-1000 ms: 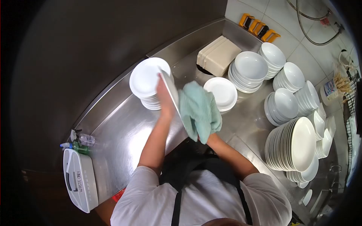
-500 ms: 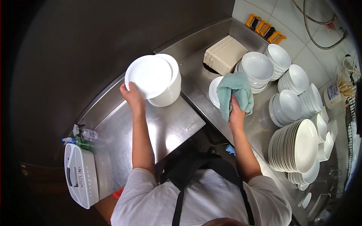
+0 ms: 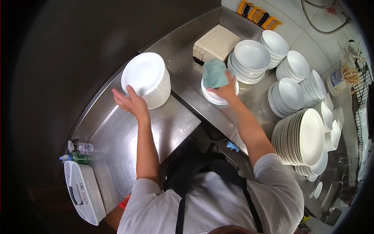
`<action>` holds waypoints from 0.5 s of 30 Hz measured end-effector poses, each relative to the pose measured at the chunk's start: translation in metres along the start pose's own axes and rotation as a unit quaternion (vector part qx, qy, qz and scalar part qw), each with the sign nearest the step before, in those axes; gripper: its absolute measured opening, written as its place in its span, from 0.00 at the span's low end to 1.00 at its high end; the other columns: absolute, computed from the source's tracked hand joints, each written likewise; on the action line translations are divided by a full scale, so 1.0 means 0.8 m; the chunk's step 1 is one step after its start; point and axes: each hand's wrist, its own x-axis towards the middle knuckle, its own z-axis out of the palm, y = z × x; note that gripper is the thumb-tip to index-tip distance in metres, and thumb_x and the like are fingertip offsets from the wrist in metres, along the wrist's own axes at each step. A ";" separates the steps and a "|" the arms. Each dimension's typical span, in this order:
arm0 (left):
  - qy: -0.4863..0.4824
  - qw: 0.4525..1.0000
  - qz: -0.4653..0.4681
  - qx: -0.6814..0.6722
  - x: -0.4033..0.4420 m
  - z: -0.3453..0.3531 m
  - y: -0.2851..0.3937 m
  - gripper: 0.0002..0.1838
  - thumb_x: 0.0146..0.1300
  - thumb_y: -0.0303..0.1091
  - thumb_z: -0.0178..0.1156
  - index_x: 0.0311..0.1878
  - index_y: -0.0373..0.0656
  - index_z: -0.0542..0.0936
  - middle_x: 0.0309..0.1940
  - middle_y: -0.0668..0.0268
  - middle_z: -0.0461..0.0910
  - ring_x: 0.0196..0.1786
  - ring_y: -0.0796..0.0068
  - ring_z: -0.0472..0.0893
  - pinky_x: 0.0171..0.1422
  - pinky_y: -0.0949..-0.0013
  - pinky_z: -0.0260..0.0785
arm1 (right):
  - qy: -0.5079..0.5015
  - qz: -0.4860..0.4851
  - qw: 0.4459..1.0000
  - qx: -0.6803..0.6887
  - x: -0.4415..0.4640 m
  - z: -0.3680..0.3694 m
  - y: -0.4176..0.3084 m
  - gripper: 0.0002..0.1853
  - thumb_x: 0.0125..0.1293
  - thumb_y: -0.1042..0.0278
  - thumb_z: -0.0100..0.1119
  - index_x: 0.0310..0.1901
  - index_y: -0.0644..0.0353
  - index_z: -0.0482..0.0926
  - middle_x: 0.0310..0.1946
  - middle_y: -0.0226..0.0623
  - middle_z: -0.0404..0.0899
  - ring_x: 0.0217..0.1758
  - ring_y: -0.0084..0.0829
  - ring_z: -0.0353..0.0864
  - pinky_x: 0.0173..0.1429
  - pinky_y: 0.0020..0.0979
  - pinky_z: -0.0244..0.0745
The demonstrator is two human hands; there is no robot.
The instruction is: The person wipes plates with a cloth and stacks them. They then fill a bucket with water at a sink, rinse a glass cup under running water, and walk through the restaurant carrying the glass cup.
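At the front edge of a tall stack of white plates [image 3: 145, 74] is my left hand [image 3: 131, 102], its fingers spread and nothing held in it. My right hand [image 3: 226, 89] grips a light green cloth [image 3: 215, 74] over a smaller stack of white plates [image 3: 214, 97] on the steel counter. The cloth and hand cover much of that smaller stack's top.
Stacked white bowls [image 3: 252, 56] and a large upright row of plates [image 3: 300, 138] line the right side. Beige containers [image 3: 216, 43] sit behind the cloth. At the left are spray bottles [image 3: 80, 157] and a grey lidded bin [image 3: 83, 191].
My left hand has let go of the plate, which now lies on the tall stack. My right hand has moved the cloth left onto the smaller stack. The view has shifted slightly.
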 end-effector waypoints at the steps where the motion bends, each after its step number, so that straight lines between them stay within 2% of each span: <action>1: 0.027 0.997 0.053 -0.038 -0.019 -0.007 0.011 0.33 0.69 0.39 0.54 0.71 0.33 0.58 0.68 0.47 0.58 0.69 0.53 0.60 0.74 0.55 0.47 | -0.017 0.030 0.999 -0.002 0.002 0.014 -0.005 0.66 0.38 0.20 0.64 0.76 0.48 0.50 0.76 0.43 0.46 0.80 0.39 0.39 0.79 0.53 0.34; 3: -0.037 0.984 0.121 -0.124 -0.062 -0.007 0.015 0.28 0.70 0.35 0.52 0.70 0.35 0.59 0.64 0.52 0.63 0.64 0.60 0.65 0.69 0.60 0.54 | 0.013 0.032 0.996 0.087 -0.001 0.023 -0.011 0.57 0.45 0.25 0.64 0.73 0.49 0.58 0.73 0.44 0.56 0.78 0.39 0.48 0.78 0.52 0.37; 4: -0.068 0.975 0.148 -0.150 -0.089 -0.002 0.014 0.26 0.70 0.33 0.51 0.68 0.35 0.62 0.62 0.56 0.65 0.61 0.64 0.67 0.67 0.63 0.58 | 0.016 0.009 0.997 0.081 -0.011 0.019 -0.013 0.52 0.47 0.28 0.64 0.71 0.48 0.61 0.71 0.43 0.59 0.76 0.39 0.52 0.77 0.51 0.40; 6: -0.220 0.948 0.124 -0.194 -0.139 0.019 -0.010 0.22 0.69 0.32 0.53 0.64 0.36 0.66 0.58 0.59 0.69 0.59 0.67 0.70 0.64 0.66 0.61 | 0.025 -0.050 0.996 0.074 -0.030 0.007 -0.026 0.44 0.51 0.34 0.64 0.68 0.48 0.67 0.67 0.41 0.67 0.72 0.40 0.60 0.76 0.50 0.46; 7: -0.288 0.928 0.156 -0.180 -0.160 0.030 -0.003 0.21 0.70 0.32 0.53 0.63 0.37 0.68 0.58 0.59 0.71 0.57 0.67 0.71 0.62 0.65 0.63 | 0.039 -0.057 0.995 0.078 -0.041 0.009 -0.026 0.40 0.52 0.38 0.64 0.65 0.48 0.69 0.64 0.40 0.69 0.69 0.40 0.63 0.74 0.49 0.49; 8: -0.340 0.917 0.126 -0.166 -0.178 0.044 -0.004 0.22 0.67 0.33 0.57 0.62 0.37 0.69 0.56 0.57 0.71 0.54 0.65 0.73 0.53 0.67 0.68 | 0.052 -0.065 0.993 0.081 -0.057 0.010 -0.017 0.37 0.53 0.41 0.64 0.63 0.48 0.72 0.62 0.38 0.71 0.67 0.40 0.66 0.73 0.48 0.51; 9: -0.390 0.898 0.042 -0.200 -0.201 0.063 -0.019 0.23 0.67 0.35 0.58 0.62 0.37 0.70 0.55 0.58 0.71 0.52 0.66 0.74 0.52 0.67 0.69 | 0.065 -0.073 0.992 0.083 -0.074 0.010 -0.007 0.33 0.54 0.45 0.64 0.61 0.48 0.74 0.60 0.37 0.73 0.65 0.40 0.68 0.71 0.47 0.54; 10: -0.407 0.895 0.035 -0.178 -0.215 0.069 -0.009 0.22 0.67 0.36 0.58 0.61 0.36 0.70 0.53 0.54 0.72 0.50 0.64 0.75 0.53 0.66 0.70 | 0.066 -0.091 0.989 0.096 -0.089 -0.014 -0.002 0.31 0.52 0.49 0.65 0.58 0.48 0.76 0.58 0.36 0.76 0.63 0.39 0.70 0.69 0.47 0.57; 13: -0.499 0.862 0.041 -0.072 -0.229 0.112 -0.004 0.24 0.68 0.37 0.57 0.62 0.35 0.70 0.60 0.48 0.70 0.60 0.57 0.73 0.65 0.64 0.65 | 0.049 -0.086 0.989 0.107 -0.107 -0.037 0.034 0.29 0.51 0.53 0.66 0.57 0.48 0.78 0.54 0.34 0.78 0.62 0.37 0.71 0.68 0.45 0.58; 15: -0.463 0.882 0.089 0.005 -0.243 0.161 -0.019 0.24 0.65 0.38 0.60 0.60 0.35 0.72 0.56 0.47 0.73 0.59 0.54 0.74 0.62 0.62 0.67 | 0.145 -0.062 0.986 0.055 -0.110 -0.033 0.058 0.28 0.51 0.54 0.67 0.56 0.49 0.78 0.53 0.35 0.79 0.61 0.38 0.72 0.67 0.43 0.61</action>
